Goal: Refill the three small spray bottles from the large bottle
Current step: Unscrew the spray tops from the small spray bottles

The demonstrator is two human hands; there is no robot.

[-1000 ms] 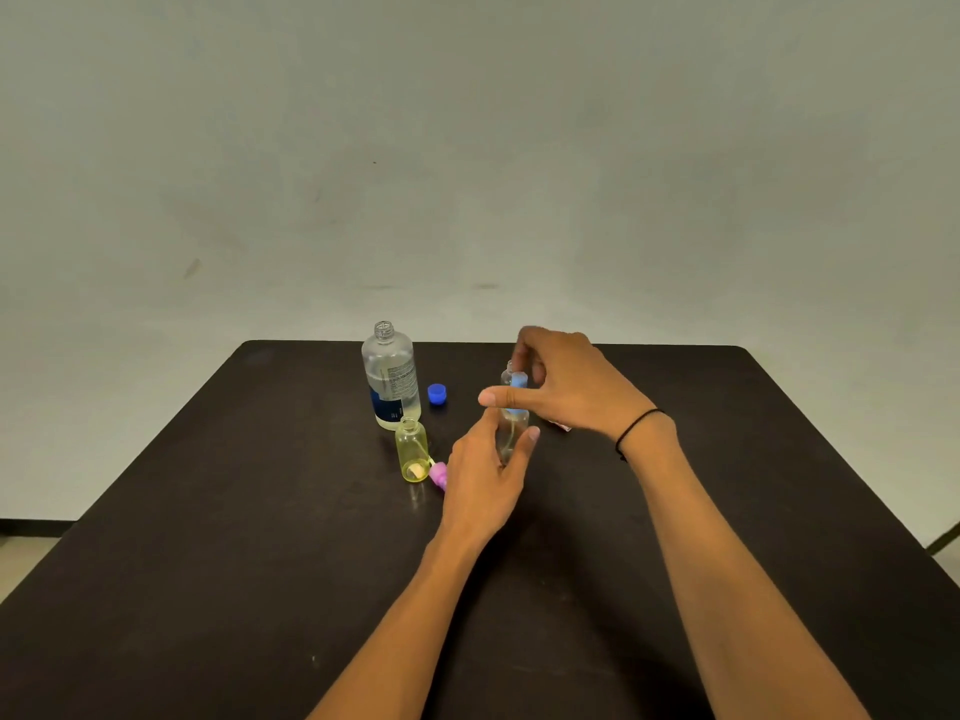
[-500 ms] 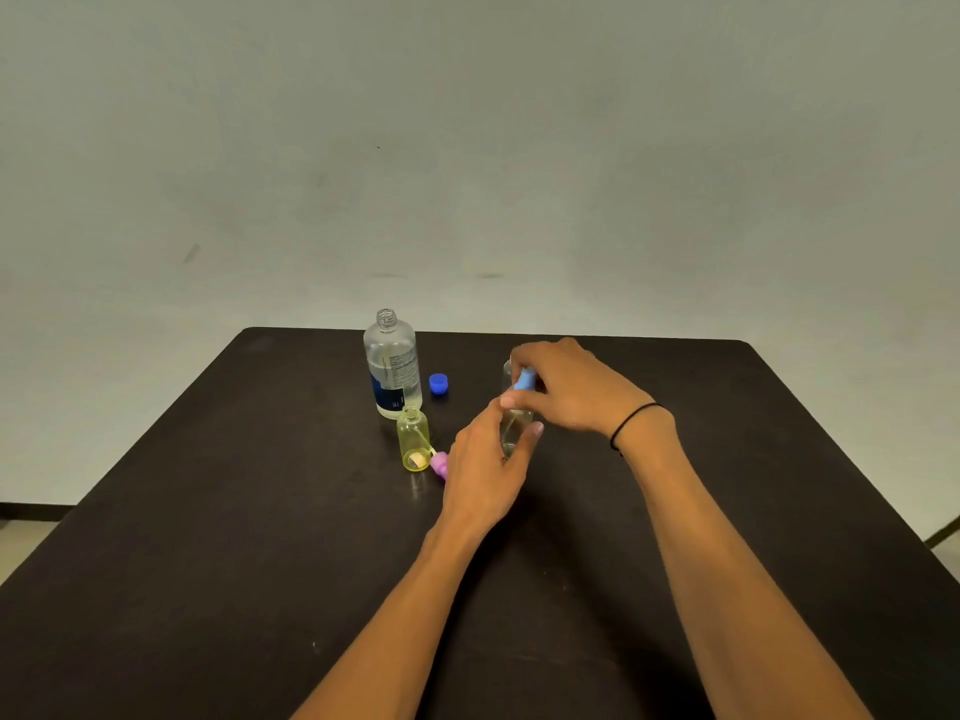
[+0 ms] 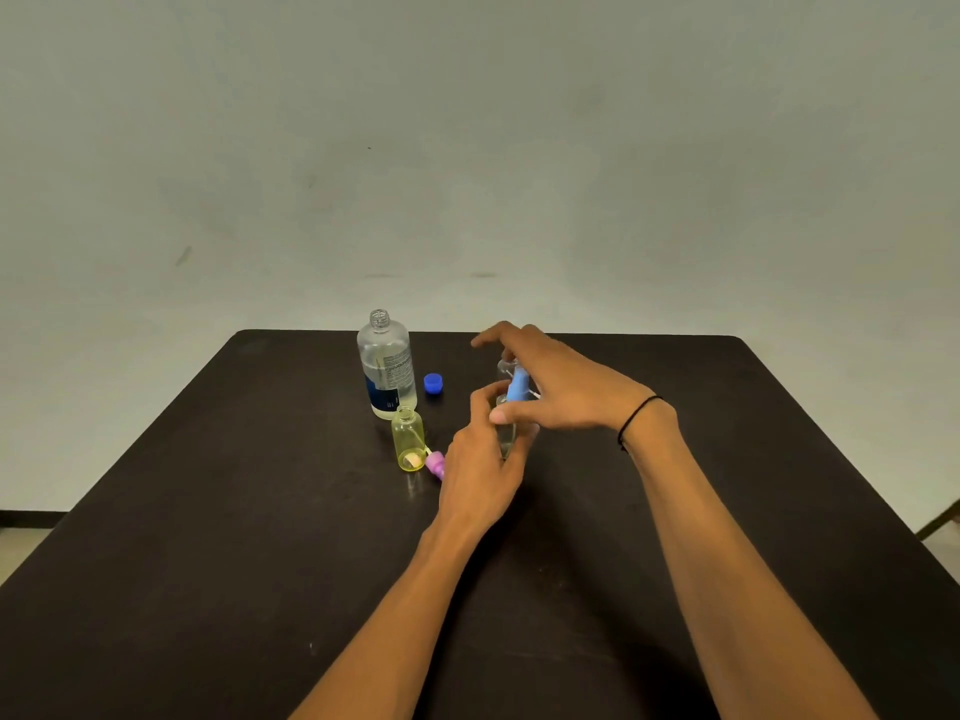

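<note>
Clear plastic, the small spray bottle [image 3: 506, 433] stands on the table [image 3: 208, 511] inside the left hand [image 3: 480, 470], whose fingers wrap its body. The right hand [image 3: 561, 389] pinches the light-blue sprayer top [image 3: 517, 385] above its neck (seated or not, I cannot tell). Just left stand the yellow bottle [image 3: 408, 439], uncapped large bottle [image 3: 386, 363] and blue cap [image 3: 433, 383].

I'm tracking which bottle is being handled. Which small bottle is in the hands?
The clear small bottle, gripped by the left hand while the right hand works its light-blue sprayer. The yellow small bottle stands alone, untouched.
</note>
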